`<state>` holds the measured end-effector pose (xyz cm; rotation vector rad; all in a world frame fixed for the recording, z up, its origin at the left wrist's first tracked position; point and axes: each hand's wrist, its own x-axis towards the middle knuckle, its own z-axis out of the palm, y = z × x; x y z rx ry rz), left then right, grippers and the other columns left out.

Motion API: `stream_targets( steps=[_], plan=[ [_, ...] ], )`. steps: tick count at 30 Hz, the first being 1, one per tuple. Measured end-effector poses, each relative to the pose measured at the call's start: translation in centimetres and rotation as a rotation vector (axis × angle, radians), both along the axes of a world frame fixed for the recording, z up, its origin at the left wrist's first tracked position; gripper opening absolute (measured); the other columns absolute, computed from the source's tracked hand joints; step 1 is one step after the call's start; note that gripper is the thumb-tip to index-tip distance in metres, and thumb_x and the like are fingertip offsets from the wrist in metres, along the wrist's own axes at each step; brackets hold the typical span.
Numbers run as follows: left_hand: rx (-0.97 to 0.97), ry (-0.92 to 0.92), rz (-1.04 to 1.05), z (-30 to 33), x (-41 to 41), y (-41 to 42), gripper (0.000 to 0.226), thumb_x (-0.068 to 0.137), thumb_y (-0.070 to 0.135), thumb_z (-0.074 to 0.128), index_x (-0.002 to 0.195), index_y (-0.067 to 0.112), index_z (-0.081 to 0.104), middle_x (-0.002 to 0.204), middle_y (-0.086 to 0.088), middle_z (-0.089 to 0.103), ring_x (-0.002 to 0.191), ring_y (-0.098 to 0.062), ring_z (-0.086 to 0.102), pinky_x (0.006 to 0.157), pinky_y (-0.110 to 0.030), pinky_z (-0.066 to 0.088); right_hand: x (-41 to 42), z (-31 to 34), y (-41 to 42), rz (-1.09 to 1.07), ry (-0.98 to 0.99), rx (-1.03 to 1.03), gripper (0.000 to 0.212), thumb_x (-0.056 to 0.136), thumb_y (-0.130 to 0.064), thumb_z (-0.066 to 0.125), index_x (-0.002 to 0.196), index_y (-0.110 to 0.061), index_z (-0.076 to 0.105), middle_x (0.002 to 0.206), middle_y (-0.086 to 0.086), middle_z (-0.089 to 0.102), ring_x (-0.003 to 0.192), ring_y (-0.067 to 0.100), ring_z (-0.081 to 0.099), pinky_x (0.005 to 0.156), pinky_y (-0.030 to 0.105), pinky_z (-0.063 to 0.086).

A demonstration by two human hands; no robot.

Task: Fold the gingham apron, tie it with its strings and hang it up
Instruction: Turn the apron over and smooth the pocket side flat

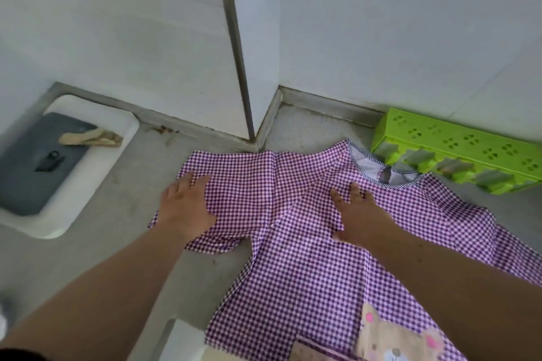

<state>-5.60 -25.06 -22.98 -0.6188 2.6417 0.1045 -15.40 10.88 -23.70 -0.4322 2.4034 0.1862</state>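
Note:
The purple-and-white gingham apron [296,267] lies spread on the grey floor, its grey striped-trim neck opening [384,171] toward the wall and a bear patch [399,340] near the bottom edge. My left hand [186,205] presses flat on the apron's left flap, fingers straight. My right hand [359,218] rests flat on the cloth just below the neck opening, fingers spread. No strings are visible.
A green perforated plastic rack [457,149] lies against the wall at the right, touching the apron's top corner. A white tray with a dark grey panel [35,167] and a beige clip on it sits at the left. A white wall corner [252,67] stands directly ahead.

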Motion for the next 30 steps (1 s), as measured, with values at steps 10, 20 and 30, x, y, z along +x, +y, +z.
stream_targets(
  steps=[10,20,30],
  plan=[
    [0.418,0.119,0.599,-0.8,1.7,-4.4,0.077,0.092,0.031,0.071,0.156,0.009,0.034,0.151,-0.020,0.051,0.133,-0.041,0.054,0.112,-0.051,0.046,-0.1,-0.2,-0.2,0.004,0.004,0.016,0.118,0.084,-0.066,0.069,0.158,-0.040,-0.019,0.168,0.016,-0.019,0.155,0.047,-0.004,0.119,0.064,0.026],
    [1.007,-0.021,-0.069,6.9,-0.6,2.6,0.033,0.103,0.046,0.051,0.091,0.026,0.074,0.093,0.009,0.074,0.089,-0.014,0.070,0.089,-0.035,0.058,0.0,0.1,-0.7,-0.006,-0.002,0.049,0.118,0.085,-0.064,0.069,0.158,-0.041,-0.020,0.169,0.015,-0.020,0.156,0.044,-0.004,0.118,0.065,0.028],
    [0.580,-0.178,0.248,-1.2,-0.7,3.0,0.103,0.068,0.090,0.057,0.152,0.032,0.044,0.157,-0.002,0.046,0.142,-0.030,0.048,0.115,-0.054,0.042,0.2,0.6,-0.9,-0.009,0.009,0.035,0.117,0.085,-0.064,0.069,0.159,-0.040,-0.018,0.169,0.014,-0.018,0.156,0.043,-0.003,0.119,0.063,0.026]
  ],
)
